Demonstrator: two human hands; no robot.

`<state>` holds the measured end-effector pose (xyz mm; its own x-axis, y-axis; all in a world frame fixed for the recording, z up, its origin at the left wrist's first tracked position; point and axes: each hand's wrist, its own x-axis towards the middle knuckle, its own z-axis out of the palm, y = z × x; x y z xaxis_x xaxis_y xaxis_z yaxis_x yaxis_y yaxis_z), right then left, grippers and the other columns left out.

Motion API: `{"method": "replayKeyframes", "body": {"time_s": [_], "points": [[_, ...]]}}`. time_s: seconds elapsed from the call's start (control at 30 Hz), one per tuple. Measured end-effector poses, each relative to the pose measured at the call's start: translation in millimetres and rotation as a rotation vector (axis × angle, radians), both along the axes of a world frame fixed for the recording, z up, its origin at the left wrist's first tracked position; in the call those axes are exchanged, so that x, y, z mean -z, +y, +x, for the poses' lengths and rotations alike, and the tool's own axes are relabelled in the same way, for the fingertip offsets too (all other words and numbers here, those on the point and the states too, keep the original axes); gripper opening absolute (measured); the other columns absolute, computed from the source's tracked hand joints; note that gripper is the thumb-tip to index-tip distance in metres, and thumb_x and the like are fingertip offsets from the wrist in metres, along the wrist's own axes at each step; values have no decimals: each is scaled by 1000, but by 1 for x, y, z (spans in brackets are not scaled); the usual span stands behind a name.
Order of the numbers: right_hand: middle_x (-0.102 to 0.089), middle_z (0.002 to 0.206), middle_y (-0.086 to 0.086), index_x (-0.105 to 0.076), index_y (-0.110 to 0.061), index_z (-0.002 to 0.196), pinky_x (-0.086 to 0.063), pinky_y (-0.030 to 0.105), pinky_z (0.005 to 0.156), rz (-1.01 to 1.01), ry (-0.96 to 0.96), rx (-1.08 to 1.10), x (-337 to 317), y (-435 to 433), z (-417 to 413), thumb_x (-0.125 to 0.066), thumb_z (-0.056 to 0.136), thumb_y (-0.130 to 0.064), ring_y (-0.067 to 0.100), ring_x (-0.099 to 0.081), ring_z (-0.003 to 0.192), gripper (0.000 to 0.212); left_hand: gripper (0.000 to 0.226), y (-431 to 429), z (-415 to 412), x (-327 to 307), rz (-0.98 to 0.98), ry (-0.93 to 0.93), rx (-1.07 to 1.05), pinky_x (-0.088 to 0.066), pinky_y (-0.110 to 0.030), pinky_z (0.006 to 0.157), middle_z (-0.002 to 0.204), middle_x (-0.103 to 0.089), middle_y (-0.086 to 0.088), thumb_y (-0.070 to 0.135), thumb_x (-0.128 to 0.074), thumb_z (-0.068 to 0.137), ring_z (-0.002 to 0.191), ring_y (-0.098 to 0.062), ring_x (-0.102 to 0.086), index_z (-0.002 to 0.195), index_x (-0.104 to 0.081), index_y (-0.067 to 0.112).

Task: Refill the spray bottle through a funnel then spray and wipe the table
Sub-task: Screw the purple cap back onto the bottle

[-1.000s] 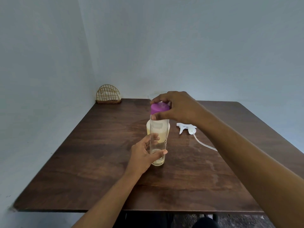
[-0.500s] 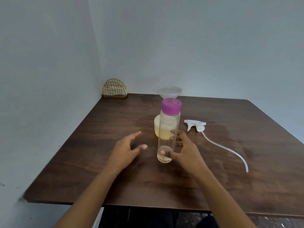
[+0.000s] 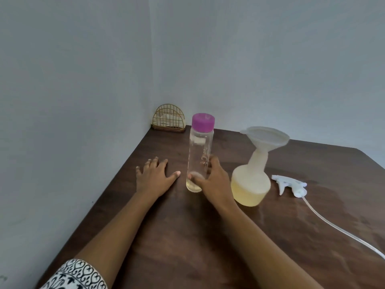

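Note:
A tall clear bottle with a purple cap stands upright on the dark wooden table, almost empty with a little yellowish liquid at the bottom. My right hand grips its lower part. My left hand lies flat on the table just left of the bottle, fingers spread, touching nothing else. To the right stands the squat translucent spray bottle, part full of yellow liquid, with a white funnel in its neck. The white spray head with its long clear tube lies on the table further right.
A gold wire napkin holder stands in the far left corner against the wall. Walls close off the table's left and far sides. The table's left edge runs close to my left arm.
My right hand left the purple cap and took the bottle low down, and the bottle now stands left of the spray bottle. My left hand let go and flattened on the table. The view swung left.

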<state>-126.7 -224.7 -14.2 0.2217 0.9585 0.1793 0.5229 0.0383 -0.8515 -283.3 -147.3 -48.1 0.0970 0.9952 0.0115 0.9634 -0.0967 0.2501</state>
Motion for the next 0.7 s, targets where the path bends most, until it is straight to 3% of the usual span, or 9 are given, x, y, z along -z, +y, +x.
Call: {"method": "replayKeyframes", "body": {"time_s": [0.17,0.4,0.7], "points": [[-60,118,2,-47,-17,120,-47,37,93,-1,7,123,4,108,-3,-77,75,-28,20,-56,109,55,74,15,0,8,-31,9,9,-1,-56,115,162,-4,-1,72,-19,88,149,-23,0,151,-12,34],[-57,127,8,-41,-15,131,-44,36,97,13,-13,182,9,225,17,-75,78,-28,25,-54,117,64,72,36,5,12,-29,23,30,4,-59,113,162,1,-3,71,-15,89,148,-27,7,151,-6,36],[-57,127,6,-39,-13,133,-44,36,98,55,-48,201,16,289,33,-72,82,-28,25,-55,115,63,72,40,6,16,25,33,19,1,-59,113,161,-1,-5,71,-17,89,148,-28,3,151,-5,37]]}}
